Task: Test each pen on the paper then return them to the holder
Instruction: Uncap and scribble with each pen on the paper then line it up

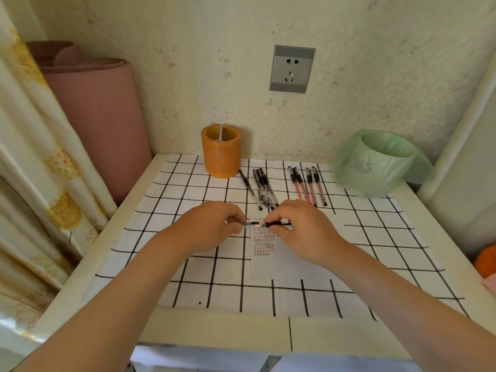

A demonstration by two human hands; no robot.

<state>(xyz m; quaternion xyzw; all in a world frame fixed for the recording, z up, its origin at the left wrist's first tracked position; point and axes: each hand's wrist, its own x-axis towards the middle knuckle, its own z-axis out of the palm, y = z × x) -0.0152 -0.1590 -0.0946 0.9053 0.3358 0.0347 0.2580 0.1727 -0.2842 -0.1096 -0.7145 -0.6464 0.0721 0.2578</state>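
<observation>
At the back the holder (pixel 221 154), pens (pixel 264 189) just right, paper (pixel 264 264) before them, bin (pixel 381 163) far right.

The fingers of the left hand (pixel 214 224) and right hand (pixel 298 226) covered much of the pen (pixel 280 224) — whether its cap was on or off could not be made out. Rows of marks (pixel 264 238) on the paper (pixel 264 269) were too small to read. An orange object (pixel 487 260) was cut off by the right edge.

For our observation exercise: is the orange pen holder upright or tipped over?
Upright. The pen holder stands on its base at the back of the table, open mouth facing up.
</observation>
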